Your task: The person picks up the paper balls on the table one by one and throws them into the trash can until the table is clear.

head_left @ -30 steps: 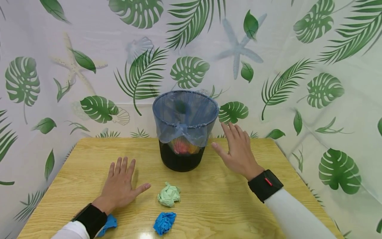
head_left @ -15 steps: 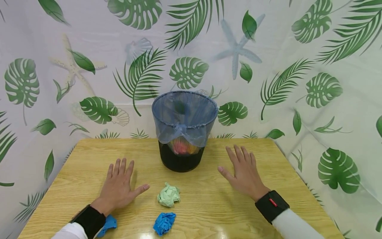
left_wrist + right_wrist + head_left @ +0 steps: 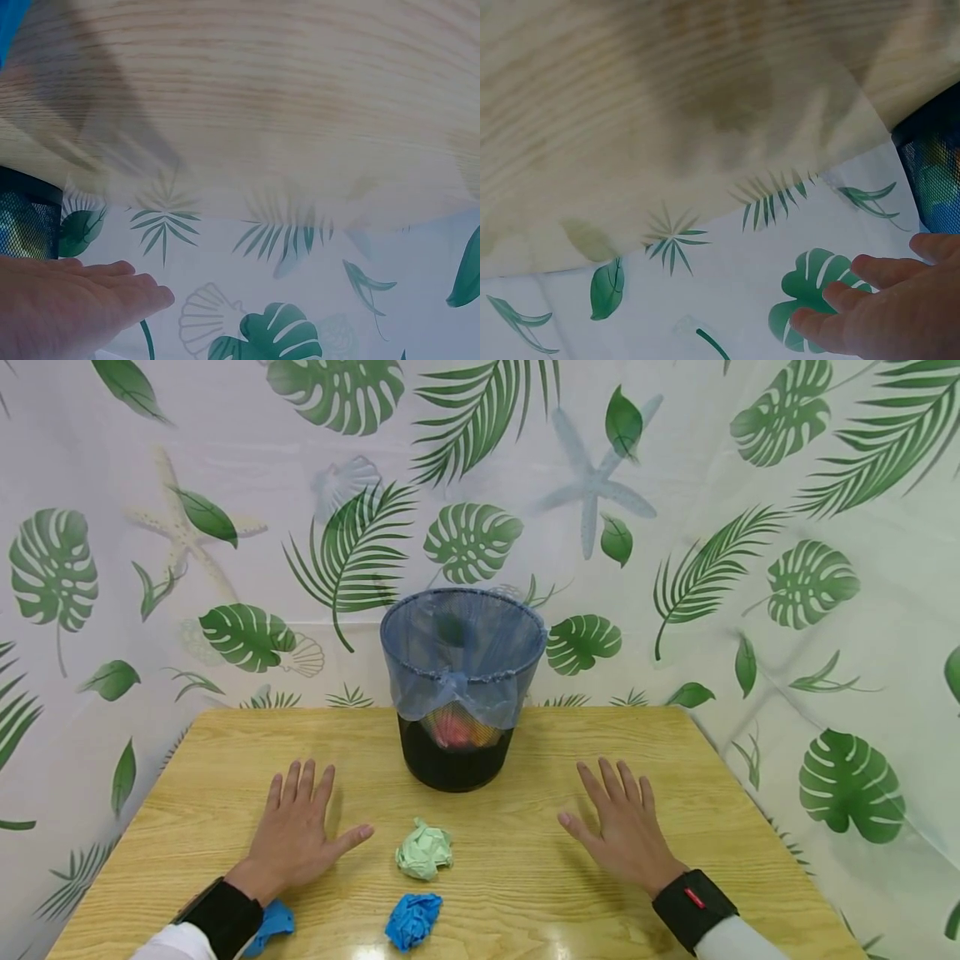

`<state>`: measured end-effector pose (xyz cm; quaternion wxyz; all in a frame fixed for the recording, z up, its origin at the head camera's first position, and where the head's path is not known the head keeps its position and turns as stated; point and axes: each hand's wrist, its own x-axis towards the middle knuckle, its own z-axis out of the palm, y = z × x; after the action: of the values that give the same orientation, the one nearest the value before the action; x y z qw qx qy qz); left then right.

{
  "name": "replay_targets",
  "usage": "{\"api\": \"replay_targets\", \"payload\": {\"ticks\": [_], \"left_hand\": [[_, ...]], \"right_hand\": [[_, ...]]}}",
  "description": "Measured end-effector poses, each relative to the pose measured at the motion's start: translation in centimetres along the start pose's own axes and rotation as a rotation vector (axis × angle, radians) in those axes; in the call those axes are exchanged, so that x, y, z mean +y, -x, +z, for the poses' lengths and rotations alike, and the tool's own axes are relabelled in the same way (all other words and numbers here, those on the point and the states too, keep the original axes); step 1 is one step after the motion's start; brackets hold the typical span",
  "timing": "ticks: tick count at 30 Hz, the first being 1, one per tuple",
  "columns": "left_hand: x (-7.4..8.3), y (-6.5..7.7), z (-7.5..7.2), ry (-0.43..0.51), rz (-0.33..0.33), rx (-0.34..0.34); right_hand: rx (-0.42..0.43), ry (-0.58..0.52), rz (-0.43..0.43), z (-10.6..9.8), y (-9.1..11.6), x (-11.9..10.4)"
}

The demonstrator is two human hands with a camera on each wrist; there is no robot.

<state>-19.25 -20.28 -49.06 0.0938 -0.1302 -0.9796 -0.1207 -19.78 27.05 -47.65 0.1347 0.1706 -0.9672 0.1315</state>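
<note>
My left hand (image 3: 295, 831) is over the left side of the table, fingers straight and thumb spread, holding nothing. On the right side my right hand (image 3: 624, 829) has the same spread pose and is also holding nothing. Between the two hands lie a crumpled pale green paper ball (image 3: 424, 850) and, nearer me, a crumpled blue paper ball (image 3: 414, 922). Another blue crumpled piece (image 3: 272, 928) is partly hidden by my left wrist. Behind them stands a black mesh wastebasket (image 3: 453, 766) with a translucent blue bag liner (image 3: 420, 691) folded over its rim; reddish and yellowish contents show through the mesh.
The wooden table (image 3: 247, 739) ends at its back edge just behind the wastebasket. A white leaf-printed sheet (image 3: 480, 468) hangs behind the table and along both sides. Both wrists wear black bands.
My right hand has drawn back from beside the wastebasket, toward me and to the right. My left hand, the paper balls and the wastebasket have stayed nearly in place.
</note>
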Motion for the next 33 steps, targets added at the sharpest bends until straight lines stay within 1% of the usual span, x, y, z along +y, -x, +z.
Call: {"api": "replay_targets", "payload": {"ticks": [3, 9, 13, 17, 21, 24, 29, 33], "left_hand": [[0.1, 0.1, 0.1, 0.007, 0.005, 0.003], [0.2, 0.6, -0.1, -0.007, 0.013, 0.011], [0.7, 1.3, -0.8, -0.014, 0.015, 0.004], [1.3, 2.1, -1.9, -0.03, 0.026, -0.008], [1.6, 2.9, -3.2, -0.085, 0.016, -0.075], [1.4, 3.7, -4.2, -0.105, -0.008, -0.15], [0.7, 4.8, -5.1, -0.08, -0.049, -0.271], [0.1, 5.5, -5.1, -0.053, -0.068, -0.353]], "right_hand": [[-0.012, 0.0, 0.01, 0.2, 0.4, 0.2], [-0.03, 0.008, 0.015, 0.6, 0.5, 0.2], [-0.029, 0.007, 0.01, 0.7, 0.5, 0.2], [-0.034, 0.005, 0.011, 0.7, 0.5, 0.3], [-0.042, 0.002, 0.017, 0.7, 0.6, 0.3], [-0.037, -0.003, 0.017, 0.6, 0.6, 0.3], [-0.024, -0.008, 0.013, 0.7, 0.7, 0.3], [-0.026, -0.008, 0.016, 0.7, 0.8, 0.3]]}}
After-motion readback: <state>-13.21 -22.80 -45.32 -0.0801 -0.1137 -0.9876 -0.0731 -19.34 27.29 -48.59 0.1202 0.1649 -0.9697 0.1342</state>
